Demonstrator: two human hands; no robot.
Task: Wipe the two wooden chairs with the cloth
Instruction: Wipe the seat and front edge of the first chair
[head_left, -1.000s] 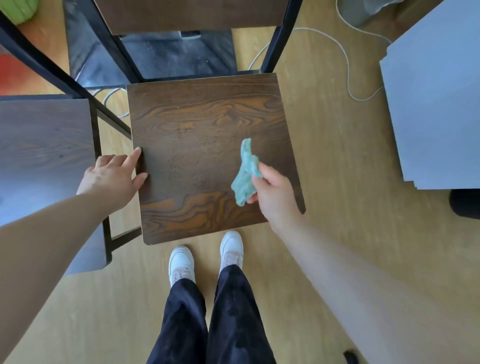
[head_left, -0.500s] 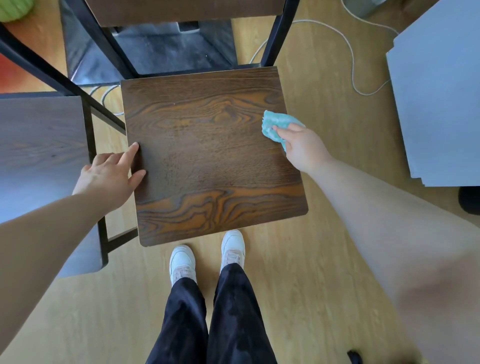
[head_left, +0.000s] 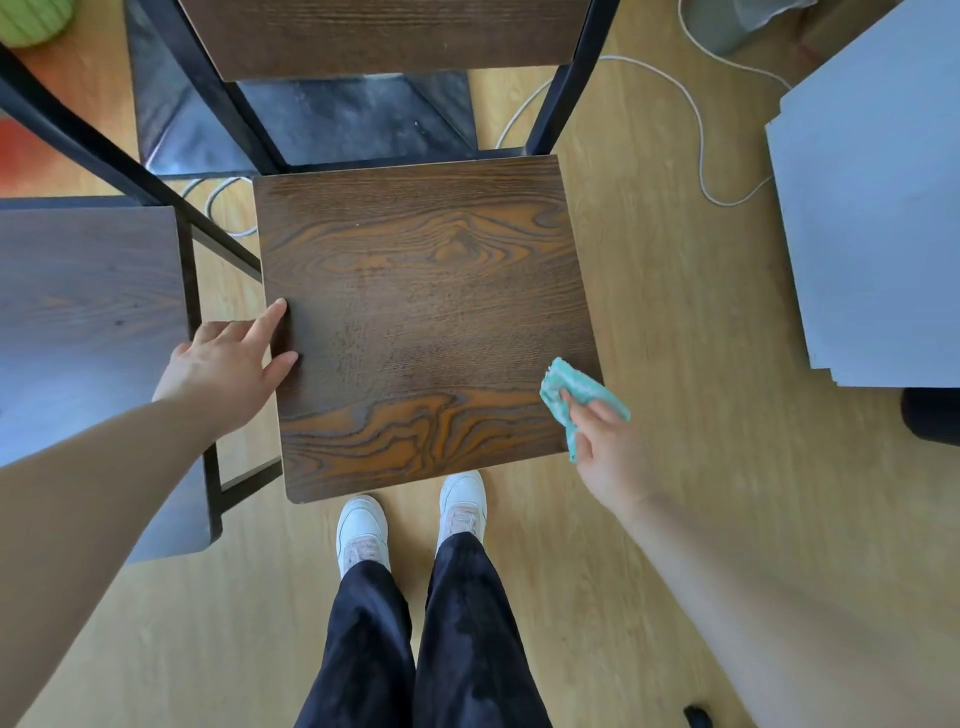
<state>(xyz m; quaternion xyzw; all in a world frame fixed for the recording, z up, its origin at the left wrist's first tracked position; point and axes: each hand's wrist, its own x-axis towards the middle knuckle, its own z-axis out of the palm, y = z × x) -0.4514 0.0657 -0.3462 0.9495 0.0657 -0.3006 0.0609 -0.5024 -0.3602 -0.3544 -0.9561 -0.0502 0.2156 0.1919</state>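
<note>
Our right hand (head_left: 610, 449) pinches the teal cloth (head_left: 574, 387) at the lower right edge of the centre chair (head_left: 426, 312); soft, light and limp, it should handle best bunched in the fingers. Our left hand (head_left: 223, 369) rests straight-fingered on the seat's left edge. The second chair (head_left: 88, 291) sits at frame left. We read no writing.
</note>
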